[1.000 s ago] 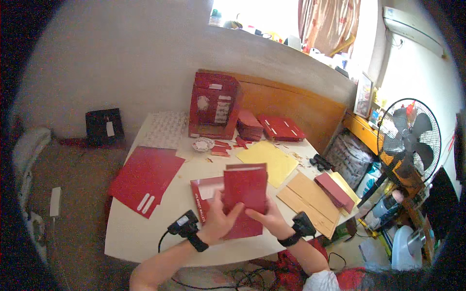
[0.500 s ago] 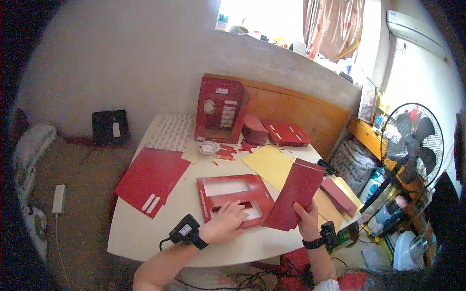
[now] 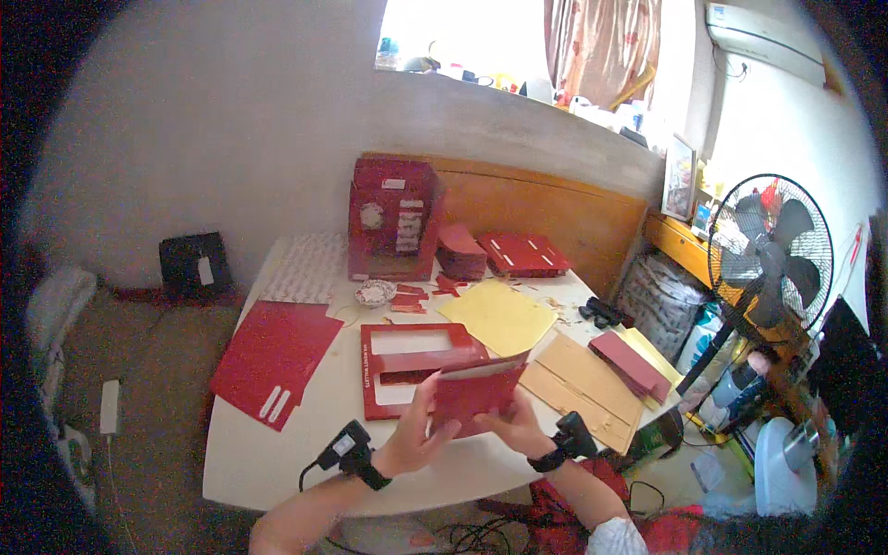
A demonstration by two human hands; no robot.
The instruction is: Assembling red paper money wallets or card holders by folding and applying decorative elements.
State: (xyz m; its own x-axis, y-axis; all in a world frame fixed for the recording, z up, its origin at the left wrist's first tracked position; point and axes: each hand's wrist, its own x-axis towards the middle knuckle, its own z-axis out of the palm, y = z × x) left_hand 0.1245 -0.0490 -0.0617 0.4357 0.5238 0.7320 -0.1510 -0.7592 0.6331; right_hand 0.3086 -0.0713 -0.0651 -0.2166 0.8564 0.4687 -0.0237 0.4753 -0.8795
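Both hands grip a dark red card sheet (image 3: 474,396) in front of me, above the near side of the table. The fingers of my left hand (image 3: 413,444) close on its left edge, while my right hand (image 3: 520,431) closes on its lower right part. The sheet is tilted, and its paler upper edge faces me. Beneath and behind it lies a red cardboard frame (image 3: 373,377) with two window openings, partly covered by the sheet and my left hand. Both wrists wear black straps with small boxes.
A red card with two slots (image 3: 276,356) lies left. A yellow sheet (image 3: 499,316), tan cardboard (image 3: 578,388) and stacked maroon cards (image 3: 629,363) lie right. Behind stand a red display box (image 3: 393,222), a small patterned dish (image 3: 376,293) and red panels (image 3: 524,254). A fan (image 3: 770,250) stands right.
My right hand has brought the red card sheet leftward to the middle. My left hand has left the cardboard frame and taken hold of the sheet's left edge. The view has shifted slightly.
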